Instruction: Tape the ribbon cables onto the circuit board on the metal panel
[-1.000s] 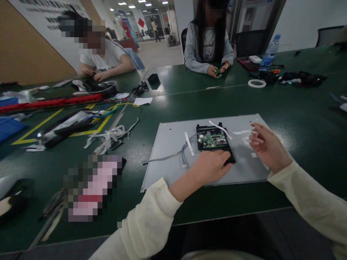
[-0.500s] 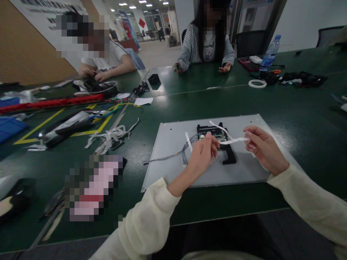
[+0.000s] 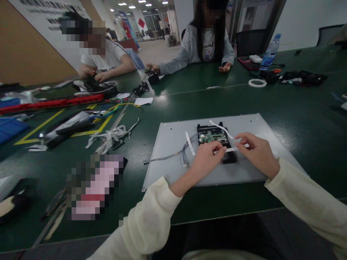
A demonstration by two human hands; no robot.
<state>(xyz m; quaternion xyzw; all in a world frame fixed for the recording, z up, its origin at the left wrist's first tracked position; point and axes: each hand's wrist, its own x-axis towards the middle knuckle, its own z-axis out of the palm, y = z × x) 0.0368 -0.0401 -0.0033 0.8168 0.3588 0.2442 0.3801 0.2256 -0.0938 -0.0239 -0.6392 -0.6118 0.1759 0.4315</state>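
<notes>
Stretched between my two hands is a short white strip of tape (image 3: 231,149). My left hand (image 3: 208,156) pinches its left end, and my right hand (image 3: 253,150) grips the other end between thumb and finger. Just beneath lies a black plastic frame (image 3: 230,157) holding a green circuit board (image 3: 213,138), partly covered by my left hand. Grey cables (image 3: 187,148) run left from the board. Another white strip (image 3: 190,143) lies across them, and a curled white strip (image 3: 221,128) crosses the frame's top right. All this rests on a flat grey panel (image 3: 168,169).
A pixelated phone-like object (image 3: 100,187) and a tangle of white strips (image 3: 110,139) lie left. Beyond are a roll of white tape (image 3: 257,83), a water bottle (image 3: 270,53) and a black box (image 3: 154,79). Two people sit across the green table (image 3: 189,103).
My hands have come closer together and lower, with the strip now taut between them. Across the table, a person's arm has reached toward the black box.
</notes>
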